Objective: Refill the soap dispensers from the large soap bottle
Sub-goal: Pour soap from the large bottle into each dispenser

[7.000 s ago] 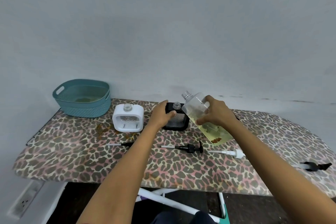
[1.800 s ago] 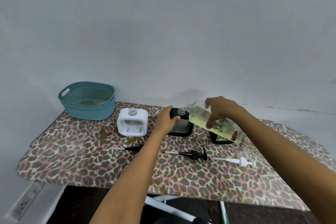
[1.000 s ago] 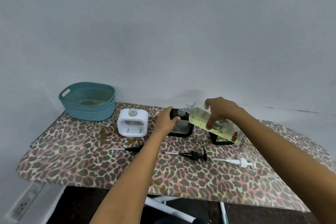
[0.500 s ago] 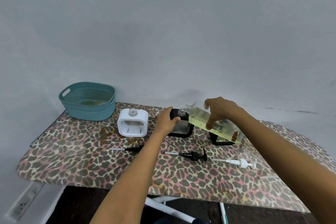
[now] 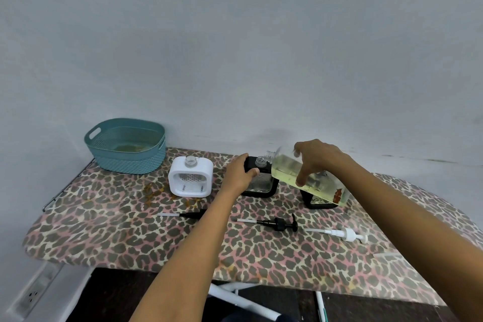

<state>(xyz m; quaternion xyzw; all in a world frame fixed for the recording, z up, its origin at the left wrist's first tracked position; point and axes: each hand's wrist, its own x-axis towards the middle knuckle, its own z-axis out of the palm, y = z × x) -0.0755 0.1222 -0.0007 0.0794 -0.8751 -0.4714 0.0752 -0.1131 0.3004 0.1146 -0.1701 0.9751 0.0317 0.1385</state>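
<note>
Leopard-print board [image 5: 104, 217] against grey wall [image 5: 235, 47] bears a white dispenser [image 5: 190, 180].

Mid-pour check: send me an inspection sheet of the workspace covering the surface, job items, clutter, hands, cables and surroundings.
Surface: leopard-print board cover, with brownish stains beside the white dispenser.
Job's things: large soap bottle tilted, mouth at the neck of the middle black dispenser; white dispenser upright, neck open; second black dispenser partly hidden behind the bottle.
Clutter: black pump, second black pump and white pump lying on the cover; teal basket back left.
Hands: left hand grips the middle black dispenser; right hand holds the bottle.
Cables: nothing seen.
Surroundings: plain wall; wall socket lower left.
</note>
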